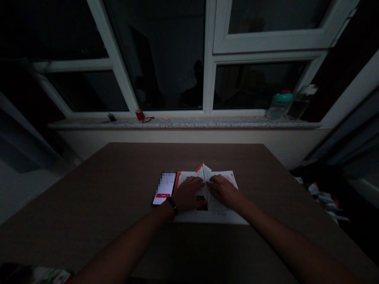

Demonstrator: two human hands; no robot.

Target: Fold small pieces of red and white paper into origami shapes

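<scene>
A piece of printed paper [203, 171], creased to a point at its far end and with an orange corner, stands up a little between my hands. My left hand [188, 194], with a dark band on the wrist, has its bent fingers pressed against the paper's left side. From the right, my right hand [222, 190] pinches the same paper, its fingertips close to those of the left. Both hands rest over a larger printed sheet or booklet [226, 217] with an orange left edge. The lower part of the folded paper is partly hidden by my fingers.
A phone [164, 186] with a lit screen lies left of the booklet on the brown table [118, 177]. Along the window sill [183, 123] stand a red jar [139, 114], a green-lidded bottle [277, 106] and a clear bottle [300, 103]. The room is dim.
</scene>
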